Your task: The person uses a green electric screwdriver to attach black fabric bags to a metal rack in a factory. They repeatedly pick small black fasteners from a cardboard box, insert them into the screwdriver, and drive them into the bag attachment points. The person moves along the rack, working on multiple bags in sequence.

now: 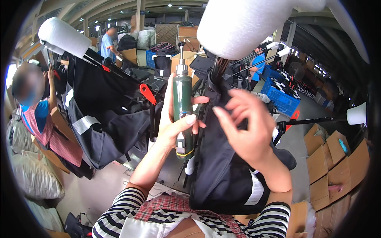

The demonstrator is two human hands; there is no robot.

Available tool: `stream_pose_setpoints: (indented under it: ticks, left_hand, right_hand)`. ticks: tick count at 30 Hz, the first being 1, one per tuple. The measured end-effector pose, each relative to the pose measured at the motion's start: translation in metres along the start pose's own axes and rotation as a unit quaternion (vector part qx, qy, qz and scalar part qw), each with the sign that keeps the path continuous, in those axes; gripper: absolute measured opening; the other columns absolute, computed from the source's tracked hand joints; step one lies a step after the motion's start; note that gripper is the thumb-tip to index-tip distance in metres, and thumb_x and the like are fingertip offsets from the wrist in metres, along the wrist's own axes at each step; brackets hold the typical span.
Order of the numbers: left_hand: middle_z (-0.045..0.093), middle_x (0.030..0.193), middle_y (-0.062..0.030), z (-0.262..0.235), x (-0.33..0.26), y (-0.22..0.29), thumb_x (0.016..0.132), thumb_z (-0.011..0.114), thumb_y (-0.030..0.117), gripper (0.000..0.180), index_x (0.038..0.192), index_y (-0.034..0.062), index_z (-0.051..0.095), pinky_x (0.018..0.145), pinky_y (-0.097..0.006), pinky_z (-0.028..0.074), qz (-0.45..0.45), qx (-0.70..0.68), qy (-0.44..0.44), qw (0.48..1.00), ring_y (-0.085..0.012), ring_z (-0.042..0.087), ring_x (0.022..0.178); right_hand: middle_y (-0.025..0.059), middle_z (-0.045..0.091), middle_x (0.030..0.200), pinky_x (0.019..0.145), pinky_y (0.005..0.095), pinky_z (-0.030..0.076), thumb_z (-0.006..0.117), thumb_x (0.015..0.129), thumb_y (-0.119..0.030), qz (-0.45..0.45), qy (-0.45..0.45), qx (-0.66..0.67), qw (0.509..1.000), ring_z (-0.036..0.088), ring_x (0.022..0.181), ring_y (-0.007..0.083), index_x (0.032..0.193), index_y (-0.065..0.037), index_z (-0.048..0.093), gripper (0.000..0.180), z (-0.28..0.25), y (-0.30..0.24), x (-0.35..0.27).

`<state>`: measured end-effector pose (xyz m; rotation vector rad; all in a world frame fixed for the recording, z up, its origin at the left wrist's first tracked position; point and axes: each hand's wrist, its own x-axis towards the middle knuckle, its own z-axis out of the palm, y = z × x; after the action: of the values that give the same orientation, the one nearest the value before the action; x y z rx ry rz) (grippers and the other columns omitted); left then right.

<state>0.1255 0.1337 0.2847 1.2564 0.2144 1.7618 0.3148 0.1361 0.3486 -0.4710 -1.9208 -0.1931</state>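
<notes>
My left hand (175,121) is wrapped round a green electric screwdriver (182,95), which stands upright with its metal tip pointing up and away. Just right of it is a black fabric seat on a dark frame (216,154), which looks like a folded stroller. A white label (255,188) hangs on the fabric. My right hand (250,123) is raised over the right side of the fabric near the frame tube, slightly blurred. Its thumb and fingers are apart and loosely bent, and I see nothing between them. White foam (238,29) wraps the frame's top end, close to me.
Another black stroller (107,107) with a red lever (148,94) stands at left. Beside it is a person in a checked apron (51,127). Blue crates (279,97) of parts stand at back right, open cardboard boxes (337,166) at right, and white sacks (35,174) at left.
</notes>
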Motion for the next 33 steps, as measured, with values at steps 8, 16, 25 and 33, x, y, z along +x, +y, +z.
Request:
stream_pose_setpoints:
  ticks: [8, 16, 25, 33]
  left_hand:
    - [0.061, 0.124, -0.0288, -0.006, 0.000, -0.002, 0.077, 0.076, 0.005, 0.117, 0.160, 0.0211, -0.006, 0.065, -0.034, 0.061, 0.000, -0.008, -0.030, 1.000, -0.0193, 0.066, 0.062]
    - [0.063, 0.116, -0.0245, -0.027, -0.074, 0.023, 0.070, 0.082, -0.001, 0.125, 0.161, 0.0164, -0.002, 0.067, -0.029, 0.056, -0.167, -0.002, -0.086, 0.982, -0.0177, 0.068, 0.078]
    - [0.060, 0.097, -0.0104, -0.021, -0.089, 0.017, 0.073, 0.082, 0.000, 0.121, 0.162, 0.0167, 0.001, 0.065, -0.027, 0.052, -0.241, -0.028, -0.085, 0.966, -0.0112, 0.060, 0.074]
    - [0.060, 0.087, -0.0102, -0.021, -0.085, 0.007, 0.076, 0.079, -0.001, 0.118, 0.162, 0.0193, 0.001, 0.059, -0.027, 0.052, -0.244, -0.085, -0.096, 0.961, -0.0121, 0.061, 0.066]
  right_hand:
    - [0.0229, 0.069, 0.084, 0.069, 0.0430, 0.055, 0.072, 0.089, -0.017, -0.009, -0.141, 0.092, 0.986, 0.070, 0.079, 0.0399, 0.117, 0.003, 0.059, 0.037, 0.035, 0.061, 0.021]
    - [0.0126, 0.074, 0.101, 0.076, 0.0350, 0.056, 0.071, 0.087, -0.005, -0.007, -0.145, 0.013, 0.989, 0.073, 0.088, 0.0306, 0.109, -0.001, 0.068, 0.023, 0.031, 0.060, 0.014]
    - [0.0107, 0.075, 0.103, 0.070, 0.0312, 0.055, 0.067, 0.083, 0.005, -0.028, -0.142, 0.038, 0.989, 0.073, 0.079, 0.0232, 0.112, 0.000, 0.067, 0.029, 0.032, 0.055, 0.016]
    - [0.0162, 0.072, 0.090, 0.063, 0.0365, 0.056, 0.068, 0.085, -0.001, -0.064, -0.109, 0.034, 0.991, 0.072, 0.073, 0.0328, 0.114, 0.000, 0.064, 0.030, 0.037, 0.056, 0.014]
